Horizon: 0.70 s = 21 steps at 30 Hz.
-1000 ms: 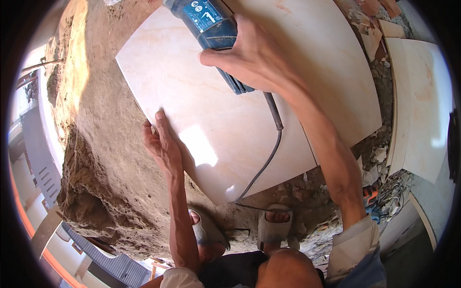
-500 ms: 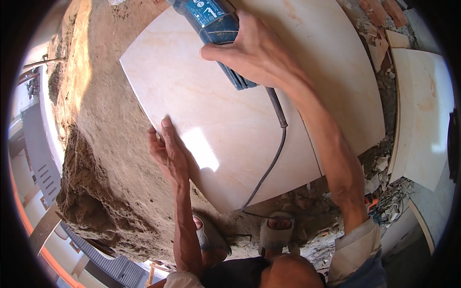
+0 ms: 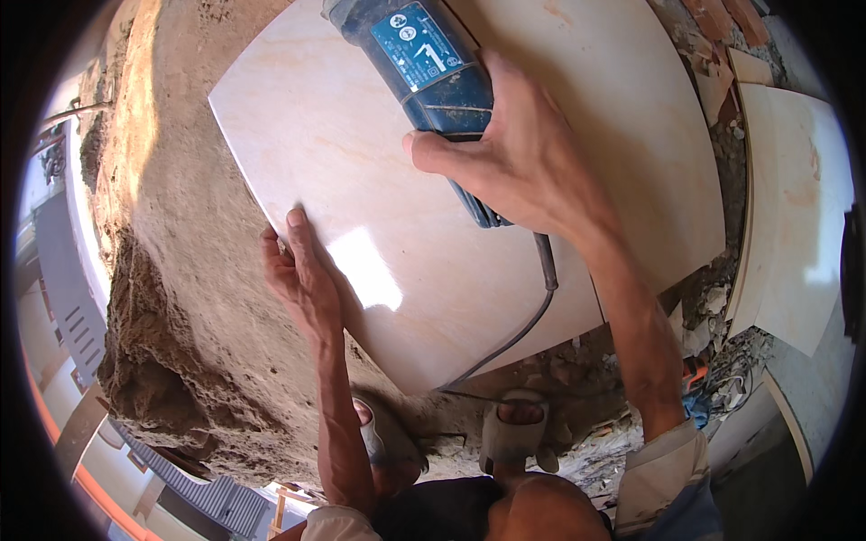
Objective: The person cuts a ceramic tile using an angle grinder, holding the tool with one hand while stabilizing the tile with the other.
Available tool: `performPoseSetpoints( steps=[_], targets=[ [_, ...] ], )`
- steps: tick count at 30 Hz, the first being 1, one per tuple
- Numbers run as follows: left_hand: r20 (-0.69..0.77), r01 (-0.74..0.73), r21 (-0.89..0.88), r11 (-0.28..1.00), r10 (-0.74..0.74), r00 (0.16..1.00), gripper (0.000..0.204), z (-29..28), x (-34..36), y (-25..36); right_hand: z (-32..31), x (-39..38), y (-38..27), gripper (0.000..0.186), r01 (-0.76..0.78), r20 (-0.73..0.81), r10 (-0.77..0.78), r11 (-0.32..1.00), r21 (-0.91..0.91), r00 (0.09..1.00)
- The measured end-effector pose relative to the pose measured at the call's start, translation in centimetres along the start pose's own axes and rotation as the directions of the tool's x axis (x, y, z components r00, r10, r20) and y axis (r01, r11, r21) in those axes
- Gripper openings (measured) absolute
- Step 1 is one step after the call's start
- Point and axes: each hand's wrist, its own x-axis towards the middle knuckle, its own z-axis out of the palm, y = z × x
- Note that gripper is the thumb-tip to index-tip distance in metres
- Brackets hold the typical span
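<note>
A large glossy beige tile (image 3: 361, 153) lies on a bed of brown mortar (image 3: 180, 298). My right hand (image 3: 523, 153) grips the body of a dark blue corded power tool (image 3: 424, 63) held over the tile's upper part; its black cable (image 3: 532, 307) trails down across the tile toward my feet. Flat on the tile's left edge rests my left hand (image 3: 302, 270), fingers together and pointing up, half on the tile and half over the mortar. The tool's working end is cut off at the top of the picture.
A second beige tile (image 3: 631, 108) lies beside the first on the right. More tiles (image 3: 794, 207) lean or lie at the far right, with rubble and broken pieces (image 3: 722, 316) between. My sandalled feet (image 3: 514, 433) stand at the tile's near corner. The mortar bed drops off at the left.
The view has closed in on the tile and the tool. My left hand has slid slightly down along the tile's left edge; my right hand keeps its hold on the tool.
</note>
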Motion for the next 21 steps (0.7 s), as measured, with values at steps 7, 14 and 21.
performPoseSetpoints(
  steps=[7,14,21],
  targets=[
    [-0.001,-0.003,0.006,1.0,0.003,1.0,0.056,0.0,-0.2,0.5,0.2,-1.3,0.5,0.06,-0.017,0.002,0.017,1.0,0.017,1.0],
    [0.002,0.053,0.045,0.998,-0.053,0.999,0.053,-0.1,-0.3,1.0,0.1,-2.4,0.8,0.058,-0.025,-0.003,0.025,1.0,0.005,1.0],
    [0.008,0.016,-0.036,0.999,-0.016,1.0,0.054,0.4,-0.4,0.5,0.3,-2.5,1.3,0.06,-0.025,-0.003,0.025,1.0,-0.005,1.0]
  ],
)
